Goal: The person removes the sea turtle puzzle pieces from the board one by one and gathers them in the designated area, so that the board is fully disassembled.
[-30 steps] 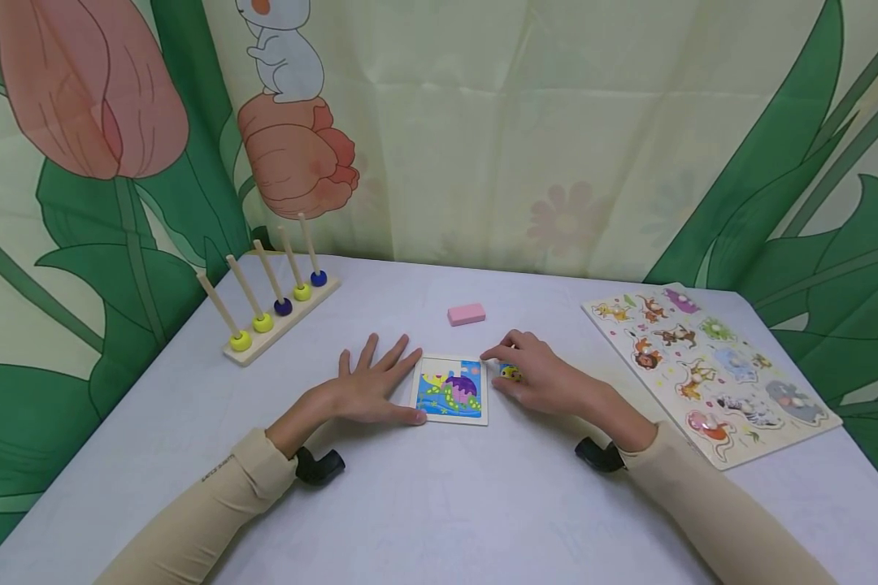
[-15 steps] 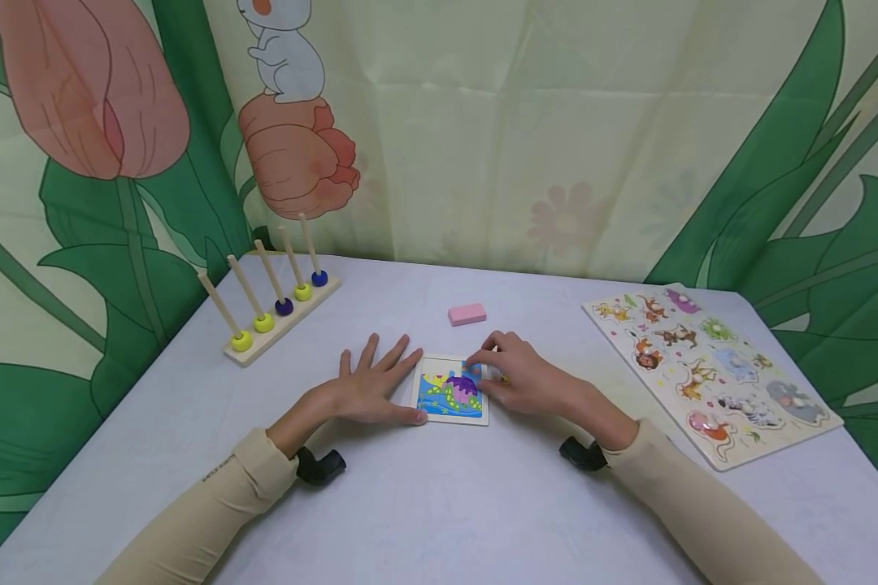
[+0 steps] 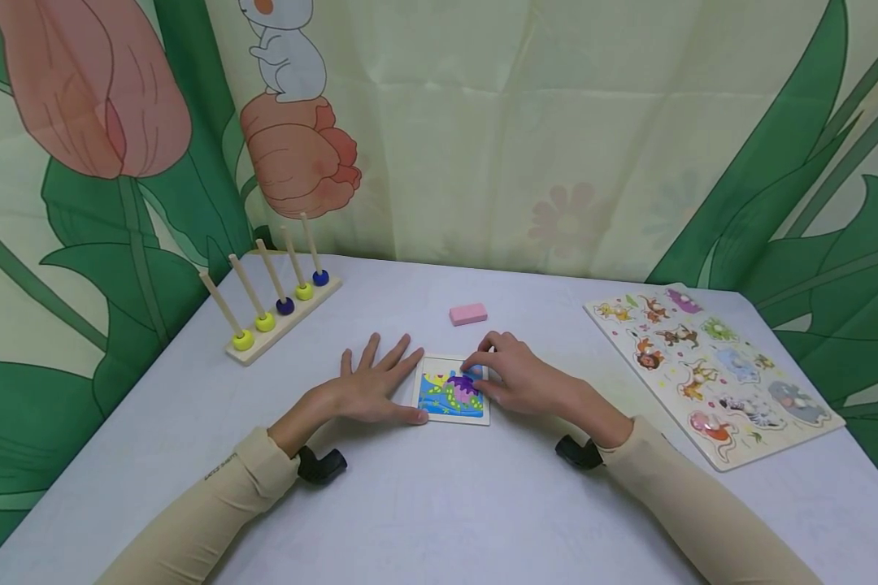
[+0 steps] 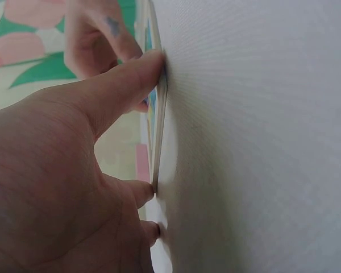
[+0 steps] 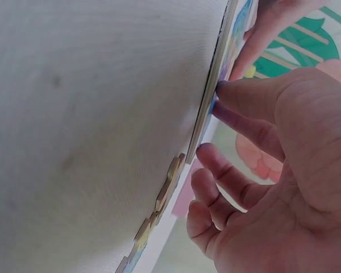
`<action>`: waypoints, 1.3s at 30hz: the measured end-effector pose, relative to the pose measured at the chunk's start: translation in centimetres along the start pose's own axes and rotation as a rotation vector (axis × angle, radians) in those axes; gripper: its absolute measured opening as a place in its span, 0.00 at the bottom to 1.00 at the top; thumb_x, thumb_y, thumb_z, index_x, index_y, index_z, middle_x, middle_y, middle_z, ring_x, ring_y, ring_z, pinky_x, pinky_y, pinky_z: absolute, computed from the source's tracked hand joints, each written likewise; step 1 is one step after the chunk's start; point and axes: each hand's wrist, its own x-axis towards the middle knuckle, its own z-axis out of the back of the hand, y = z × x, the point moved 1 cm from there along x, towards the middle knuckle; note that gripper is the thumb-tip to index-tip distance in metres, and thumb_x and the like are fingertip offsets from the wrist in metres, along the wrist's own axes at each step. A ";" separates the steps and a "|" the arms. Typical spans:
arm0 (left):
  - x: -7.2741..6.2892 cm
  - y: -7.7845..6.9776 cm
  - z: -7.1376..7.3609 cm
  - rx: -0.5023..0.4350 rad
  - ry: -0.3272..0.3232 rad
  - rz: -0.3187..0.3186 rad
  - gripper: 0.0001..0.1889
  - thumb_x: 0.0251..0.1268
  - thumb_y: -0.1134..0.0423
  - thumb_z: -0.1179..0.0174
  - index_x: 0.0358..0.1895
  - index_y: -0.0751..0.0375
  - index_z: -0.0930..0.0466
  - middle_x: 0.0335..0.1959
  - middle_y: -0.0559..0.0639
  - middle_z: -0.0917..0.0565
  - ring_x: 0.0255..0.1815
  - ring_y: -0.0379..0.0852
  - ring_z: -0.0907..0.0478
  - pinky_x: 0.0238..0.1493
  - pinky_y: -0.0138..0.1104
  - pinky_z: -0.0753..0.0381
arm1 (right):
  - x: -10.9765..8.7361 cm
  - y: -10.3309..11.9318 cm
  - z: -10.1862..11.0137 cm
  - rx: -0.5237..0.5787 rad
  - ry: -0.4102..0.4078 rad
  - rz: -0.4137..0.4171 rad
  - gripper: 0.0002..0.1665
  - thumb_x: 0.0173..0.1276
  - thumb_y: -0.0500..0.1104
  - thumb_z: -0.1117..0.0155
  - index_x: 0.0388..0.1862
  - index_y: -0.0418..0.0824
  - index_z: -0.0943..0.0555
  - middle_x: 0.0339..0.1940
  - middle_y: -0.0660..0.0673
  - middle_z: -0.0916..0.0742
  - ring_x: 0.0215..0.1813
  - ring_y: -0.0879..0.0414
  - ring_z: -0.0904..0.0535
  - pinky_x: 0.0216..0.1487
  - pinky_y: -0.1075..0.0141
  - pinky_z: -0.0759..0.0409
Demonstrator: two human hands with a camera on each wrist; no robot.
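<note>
Touches the near left corner of the framed puzzle [image 3: 449, 393], flat at mid table [image 3: 439, 504], with the left hand [image 3: 369, 392], spread wide and holding nothing. Rests the bent thumb and index finger of the right hand [image 3: 514, 375] near its far right corner (cannot tell whether pinching a piece). Has loose pieces [image 5: 169, 183] near that corner and 1 pink block [image 3: 468, 314] towards the table's far edge.

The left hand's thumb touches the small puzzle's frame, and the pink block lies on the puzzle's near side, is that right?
Not quite: the pink block lies beyond the puzzle, on its far side, as the head view shows. The left hand does touch the frame with its thumb.
</note>
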 end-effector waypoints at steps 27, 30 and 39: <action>0.6 0.3 -0.5 0.000 -0.008 0.004 0.57 0.62 0.23 0.41 0.88 0.35 0.61 0.91 0.44 0.69 0.89 0.68 0.81 0.77 0.78 0.75 | 0.0 0.1 0.0 0.027 -0.006 0.016 0.16 0.75 0.42 0.31 0.59 0.51 0.13 0.57 0.41 0.19 0.58 0.47 0.25 0.59 0.52 0.23; 0.6 0.4 -0.5 0.004 -0.006 0.003 0.57 0.62 0.23 0.41 0.88 0.35 0.61 0.91 0.44 0.69 0.89 0.68 0.81 0.77 0.78 0.75 | 0.0 0.1 0.0 0.030 -0.010 0.018 0.16 0.75 0.41 0.30 0.59 0.51 0.13 0.57 0.41 0.19 0.57 0.47 0.25 0.58 0.53 0.23; 0.5 0.4 -0.6 0.007 -0.010 -0.002 0.57 0.62 0.23 0.41 0.88 0.35 0.61 0.91 0.44 0.70 0.89 0.68 0.81 0.77 0.78 0.74 | 0.0 0.1 0.0 0.020 -0.006 0.004 0.16 0.75 0.43 0.30 0.59 0.52 0.13 0.58 0.40 0.19 0.58 0.46 0.24 0.59 0.50 0.20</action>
